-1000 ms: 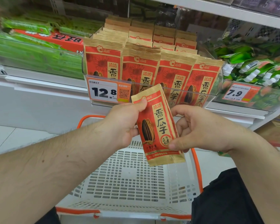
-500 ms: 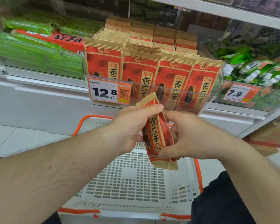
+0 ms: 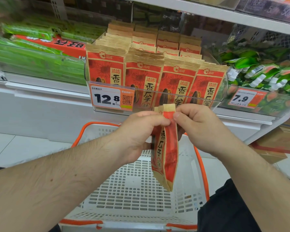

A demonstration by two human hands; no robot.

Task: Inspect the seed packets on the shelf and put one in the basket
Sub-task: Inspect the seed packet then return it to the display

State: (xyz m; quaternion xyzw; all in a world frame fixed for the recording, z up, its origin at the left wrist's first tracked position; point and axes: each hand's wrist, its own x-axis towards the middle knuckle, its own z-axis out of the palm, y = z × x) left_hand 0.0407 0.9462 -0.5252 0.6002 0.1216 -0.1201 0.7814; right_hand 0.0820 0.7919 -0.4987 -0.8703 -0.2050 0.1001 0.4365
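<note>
Both hands pinch one packet [image 3: 166, 153] near its top, left hand [image 3: 139, 131] and right hand [image 3: 196, 126], above the basket [image 3: 132, 190]. Packet hangs edge-on, its front mostly hidden. Shelf packets [image 3: 144, 76] are partly covered by the price tag [image 3: 110, 97]. Basket's near rim is cut off.

Two bare forearms reach forward, hands close together; left hand [image 3: 139, 131] and right hand [image 3: 196, 126] each pinch with curled fingers.
</note>
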